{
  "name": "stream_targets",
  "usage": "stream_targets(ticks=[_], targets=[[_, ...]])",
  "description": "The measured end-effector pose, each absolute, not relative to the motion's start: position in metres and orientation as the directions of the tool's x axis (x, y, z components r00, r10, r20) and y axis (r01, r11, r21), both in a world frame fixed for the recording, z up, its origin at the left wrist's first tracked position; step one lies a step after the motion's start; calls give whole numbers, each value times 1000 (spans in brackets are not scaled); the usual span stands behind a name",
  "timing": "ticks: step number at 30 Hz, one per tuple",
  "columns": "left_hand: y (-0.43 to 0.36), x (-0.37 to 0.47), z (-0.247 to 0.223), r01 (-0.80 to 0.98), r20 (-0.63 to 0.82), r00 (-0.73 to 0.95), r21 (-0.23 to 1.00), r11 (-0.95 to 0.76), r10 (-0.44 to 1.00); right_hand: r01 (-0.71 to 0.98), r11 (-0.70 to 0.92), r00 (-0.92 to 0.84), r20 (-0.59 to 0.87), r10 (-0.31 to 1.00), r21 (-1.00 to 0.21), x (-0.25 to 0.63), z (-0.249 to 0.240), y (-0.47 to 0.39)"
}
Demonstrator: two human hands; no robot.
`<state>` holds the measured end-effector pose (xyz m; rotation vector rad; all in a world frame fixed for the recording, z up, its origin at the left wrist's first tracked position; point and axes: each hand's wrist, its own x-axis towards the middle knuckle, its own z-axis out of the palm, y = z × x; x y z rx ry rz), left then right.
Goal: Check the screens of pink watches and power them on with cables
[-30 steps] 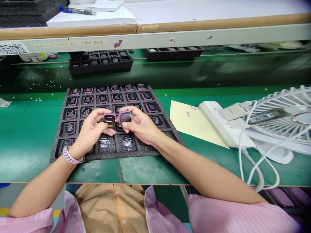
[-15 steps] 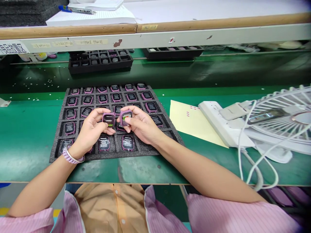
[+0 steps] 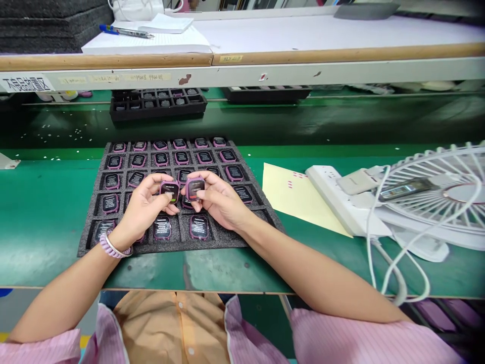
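Note:
Both hands are above a dark grey foam tray (image 3: 151,246) whose compartments hold several purple-framed watches with lit text screens. My left hand (image 3: 146,205) is closed on a purple watch (image 3: 169,190), its thumb over the lower part of the screen, where some green shows. Close beside it, my right hand (image 3: 222,199) grips a second purple watch (image 3: 196,188), thumb at the lower screen near a red area. Below the hands, two watches lie face up in the front row, one (image 3: 162,227) left of the other (image 3: 199,227). My hands hide part of the tray's middle.
Right of the tray lie a yellow sheet (image 3: 299,202), a white power strip (image 3: 341,202), cables and a white fan (image 3: 447,192). Behind, black trays (image 3: 159,108) stand under a shelf (image 3: 265,55) bearing a notebook (image 3: 182,43) and a pen (image 3: 127,32).
The view has tilted up slightly. The right-hand watch now faces the camera more squarely, and my left thumb has moved further onto its watch's screen.

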<state>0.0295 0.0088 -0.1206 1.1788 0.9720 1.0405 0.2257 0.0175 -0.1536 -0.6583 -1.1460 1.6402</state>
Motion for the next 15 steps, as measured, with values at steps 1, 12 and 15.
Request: stream_targets(ticks=[1,12,15], targets=[[9,29,-121,-110,-45,244,991,74,969,-404,-58,-358,99,928,-913,225,-154,18],[13,26,-128,-111,-10,284,993,43,959,-401,-21,-350,132,927,-916,226,-157,19],[11,26,-122,-130,6,269,991,30,963,-408,-7,-358,153,921,-913,226,-156,21]])
